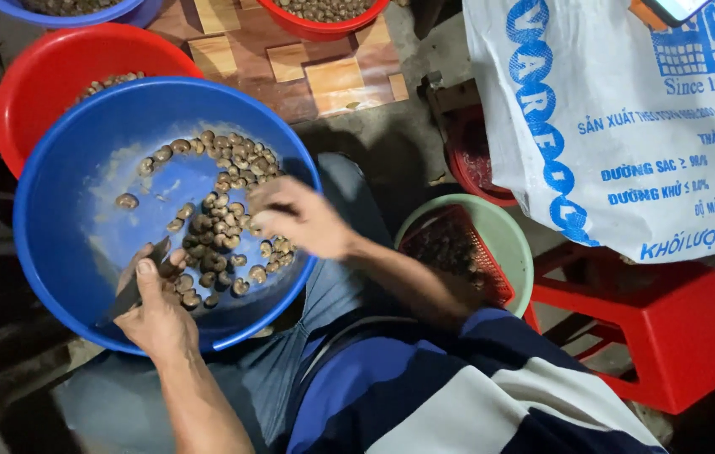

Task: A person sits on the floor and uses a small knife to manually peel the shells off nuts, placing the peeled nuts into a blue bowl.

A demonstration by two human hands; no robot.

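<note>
My left hand (158, 309) is closed round a dark knife (134, 286), thumb laid flat along its handle, the blade slanting down toward the near rim of the big blue basin (55, 210); a nut seems pinched at my fingertips there, though I cannot tell for sure; my right hand (303, 217) hangs over the middle of the basin, fingers curled loosely downward and blurred, just above the heap of brown nuts (214, 235), and whether they have hold of any I cannot tell; the nuts lie in a band from the far side to the near side of the basin, a few scattered apart on its dusty floor; the basin rests on my lap; behind it sits a red basin (46, 67) with more nuts; to my right a pale green bowl (513, 244) holds a red basket (492, 269), beside a red plastic stool (668, 328) and a white printed sack (618, 118).
</note>
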